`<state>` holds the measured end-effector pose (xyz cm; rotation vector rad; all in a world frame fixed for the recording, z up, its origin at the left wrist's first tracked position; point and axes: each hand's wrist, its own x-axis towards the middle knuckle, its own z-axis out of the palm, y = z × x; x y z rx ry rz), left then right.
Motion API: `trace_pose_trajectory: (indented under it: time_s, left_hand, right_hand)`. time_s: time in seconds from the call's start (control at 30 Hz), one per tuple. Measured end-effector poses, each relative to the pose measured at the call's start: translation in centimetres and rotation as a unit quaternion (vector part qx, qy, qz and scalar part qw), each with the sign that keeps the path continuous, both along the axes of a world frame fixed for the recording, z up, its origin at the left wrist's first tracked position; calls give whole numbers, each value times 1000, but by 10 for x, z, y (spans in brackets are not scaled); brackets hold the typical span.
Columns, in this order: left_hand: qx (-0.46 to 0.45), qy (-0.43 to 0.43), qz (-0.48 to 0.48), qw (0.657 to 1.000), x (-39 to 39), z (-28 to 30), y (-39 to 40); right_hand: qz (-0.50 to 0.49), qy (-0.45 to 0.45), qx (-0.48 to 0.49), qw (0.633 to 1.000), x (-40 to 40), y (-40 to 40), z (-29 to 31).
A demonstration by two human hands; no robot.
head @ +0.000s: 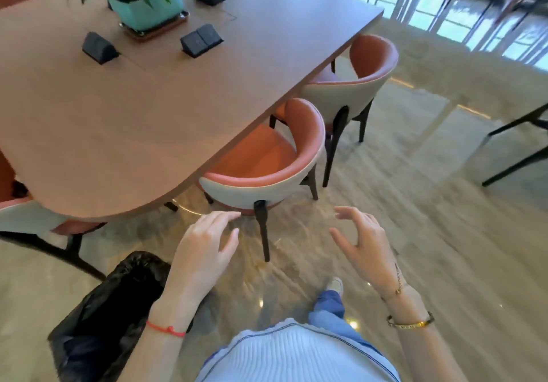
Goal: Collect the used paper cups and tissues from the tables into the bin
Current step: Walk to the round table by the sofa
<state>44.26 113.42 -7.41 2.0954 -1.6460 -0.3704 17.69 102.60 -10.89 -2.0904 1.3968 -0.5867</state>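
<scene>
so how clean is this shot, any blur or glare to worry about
Head view: motion blur streaks the floor at right; bright windows wash out the top right; small glints on the tiles by the shoe; wide-angle bending of the table edge; both hands fairly sharp.

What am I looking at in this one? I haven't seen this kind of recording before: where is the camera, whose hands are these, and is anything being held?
There is no machine here. A person wears one wide-angle camera on the head, looking forward and down, so you see their own body from above. The left hand and right hand hang open in front of them, over the floor, holding nothing. Beside the left arm stands a bin lined with a black bag. Ahead is a long brown table with orange chairs pushed in. On the table stand a potted plant on a tray and several dark socket boxes. No paper cups or tissues show on the visible part of the table.
</scene>
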Motion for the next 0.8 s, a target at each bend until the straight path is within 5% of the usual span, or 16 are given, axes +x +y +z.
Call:
trace_pose_trajectory:
  time_s: [0.33,0.8]
  left_hand:
    - [-34,31,-103,994,-132,4,-180]
    - [0,34,-185,982,-233,-8,-419]
  right_hand:
    - [-113,7,-13,994,-156,-116,19]
    - [-224,0,-1,975,-258,-300,1]
